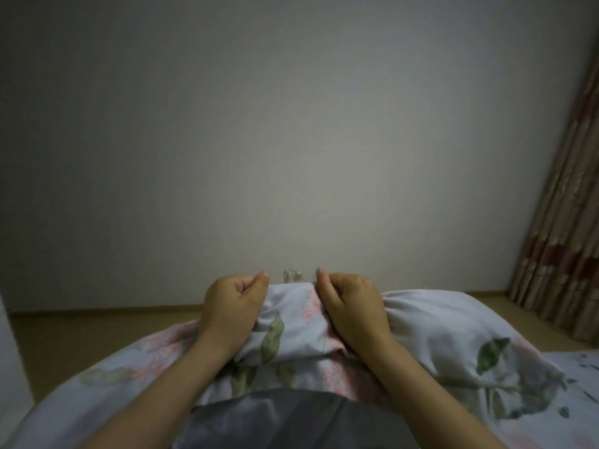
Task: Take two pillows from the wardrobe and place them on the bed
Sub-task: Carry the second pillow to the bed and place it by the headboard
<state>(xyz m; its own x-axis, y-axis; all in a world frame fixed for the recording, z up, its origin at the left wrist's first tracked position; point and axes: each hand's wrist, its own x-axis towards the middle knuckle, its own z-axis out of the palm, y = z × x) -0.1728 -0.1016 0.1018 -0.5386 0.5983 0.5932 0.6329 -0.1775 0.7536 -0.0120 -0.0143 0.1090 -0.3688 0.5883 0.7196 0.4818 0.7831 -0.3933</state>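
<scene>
Two pale floral pillows are bunched in front of my chest. One pillow (453, 335) bulges to the right, the other pillow (129, 367) spreads to the lower left. My left hand (230, 309) grips the gathered fabric at the top middle with curled fingers. My right hand (350, 306) grips the fabric just beside it, thumb up. A strip of the printed cover (291, 315) stretches between both hands. The bed shows only as floral sheet (583, 364) at the far right edge. The wardrobe is out of view.
A plain white wall (291, 140) fills the view ahead, with a wooden floor (97, 332) at its foot. A patterned curtain (564, 222) hangs at the right. A small clear object (293, 275) sits low on the wall between my thumbs.
</scene>
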